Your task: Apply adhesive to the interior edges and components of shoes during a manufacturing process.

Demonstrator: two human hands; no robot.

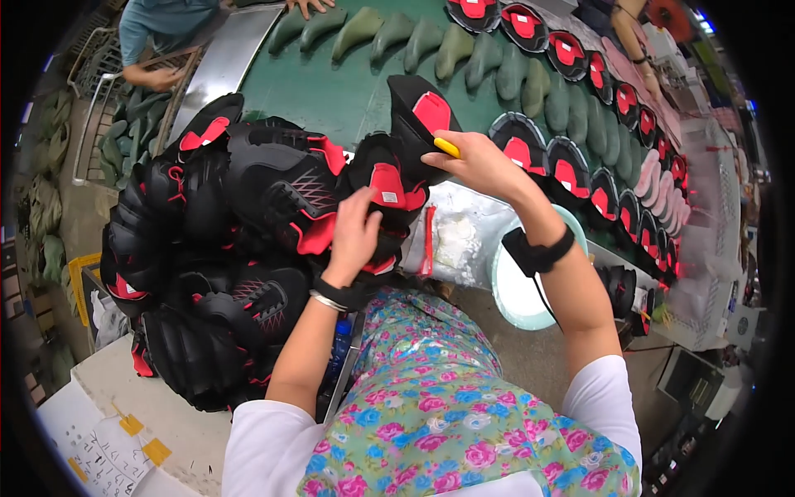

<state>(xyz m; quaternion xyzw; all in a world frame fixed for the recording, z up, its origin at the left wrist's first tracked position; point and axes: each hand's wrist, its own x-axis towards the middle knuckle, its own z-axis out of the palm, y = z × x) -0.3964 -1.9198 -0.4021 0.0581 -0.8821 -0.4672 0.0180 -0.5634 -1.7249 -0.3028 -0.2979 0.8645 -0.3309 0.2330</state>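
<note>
My right hand [476,166] is closed around a slim tool with a yellow handle [447,147]; its far end is out of sight. Right beside that hand, a black shoe upper with a red lining [431,112] stands tilted over the green belt. My left hand [354,236] has its fingers bent at the edge of a second black upper, whose red lining [386,180] carries a small white label. This upper lies on top of a large heap of black-and-red shoe uppers [277,178], at my left. Part of its edge is hidden by my fingers.
A pale bucket of white liquid [526,286] stands at my right. A red strip-like tool [429,240] lies on the white-smeared metal surface [460,228]. Green shoe lasts [422,45] and lined-up uppers [517,153] cover the green belt [331,103]. Another person [161,41] is at far left.
</note>
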